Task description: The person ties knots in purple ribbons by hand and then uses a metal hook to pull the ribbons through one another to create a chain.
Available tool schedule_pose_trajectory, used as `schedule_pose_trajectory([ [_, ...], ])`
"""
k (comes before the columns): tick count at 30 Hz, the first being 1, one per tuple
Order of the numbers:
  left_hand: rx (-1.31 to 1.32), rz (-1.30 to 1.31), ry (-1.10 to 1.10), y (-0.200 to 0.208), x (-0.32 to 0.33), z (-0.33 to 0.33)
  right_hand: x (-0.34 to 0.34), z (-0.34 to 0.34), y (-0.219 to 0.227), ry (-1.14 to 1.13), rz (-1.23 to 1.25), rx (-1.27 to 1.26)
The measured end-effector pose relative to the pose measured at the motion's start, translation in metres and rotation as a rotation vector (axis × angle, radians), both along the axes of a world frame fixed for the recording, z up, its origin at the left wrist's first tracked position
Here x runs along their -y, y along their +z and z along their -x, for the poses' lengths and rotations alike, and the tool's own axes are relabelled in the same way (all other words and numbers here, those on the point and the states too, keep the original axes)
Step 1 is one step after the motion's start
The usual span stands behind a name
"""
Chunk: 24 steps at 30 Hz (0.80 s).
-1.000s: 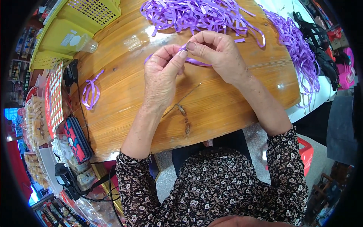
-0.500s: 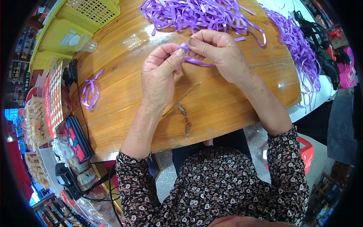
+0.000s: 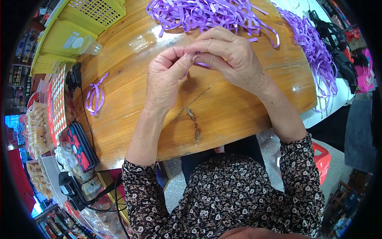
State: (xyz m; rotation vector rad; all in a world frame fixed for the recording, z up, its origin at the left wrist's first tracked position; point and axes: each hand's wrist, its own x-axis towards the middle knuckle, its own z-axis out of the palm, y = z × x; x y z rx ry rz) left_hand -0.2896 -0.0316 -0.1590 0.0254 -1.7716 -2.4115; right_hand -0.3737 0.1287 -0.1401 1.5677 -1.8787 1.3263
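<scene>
Both hands meet over the middle of the wooden table (image 3: 238, 113), fingertips together. Between them is a purple ribbon (image 3: 204, 65), mostly covered by the fingers; a short stretch shows below my right hand. My left hand (image 3: 166, 73) pinches it between thumb and forefinger. My right hand (image 3: 229, 55) is closed on the same ribbon, its thumb and fingers against the left fingertips. Just beyond the hands lies a big tangled pile of purple ribbons (image 3: 199, 15). To the left, a small loose loop of purple ribbon (image 3: 95, 97) rests on the wood.
Yellow plastic baskets (image 3: 59, 34) and a clear plastic cup (image 3: 90, 46) stand at the far left. A patterned zip pouch (image 3: 81, 147) and a black cable lie along the left edge. More purple ribbons (image 3: 308, 44) spill over a white surface at right. A red stool (image 3: 321, 159) stands below.
My right hand has turned over and moved in against the left fingertips, so its fingers now cover most of the ribbon. My left hand has shifted slightly left.
</scene>
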Motion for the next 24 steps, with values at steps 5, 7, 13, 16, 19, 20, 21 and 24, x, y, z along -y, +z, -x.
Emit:
schedule_pose_trajectory([
  [5,0.029,0.044,-0.056,0.006,0.0,-0.002,-0.005,-0.001,-0.004,0.001,-0.043,0.217],
  [7,0.033,0.089,-0.027,0.007,-0.001,-0.003,-0.004,-0.003,-0.005,0.058,0.036,0.6],
  [13,0.034,0.005,0.015,0.002,0.01,-0.001,-0.004,0.007,-0.005,0.082,0.226,0.717],
  [16,0.068,0.089,0.041,0.002,0.01,-0.001,0.002,0.005,0.003,-0.024,0.145,0.214],
  [19,0.015,0.126,0.028,0.008,0.005,-0.001,0.004,0.0,0.0,-0.053,0.008,-0.148],
  [20,0.029,0.09,0.022,0.01,0.004,-0.001,0.004,-0.001,-0.001,-0.036,-0.039,-0.149],
  [21,0.044,0.055,0.023,0.01,0.004,-0.002,0.002,0.0,-0.002,-0.032,-0.037,-0.148],
  [24,0.034,0.05,0.009,0.008,0.013,0.001,-0.006,0.005,-0.003,-0.081,-0.012,-0.033],
])
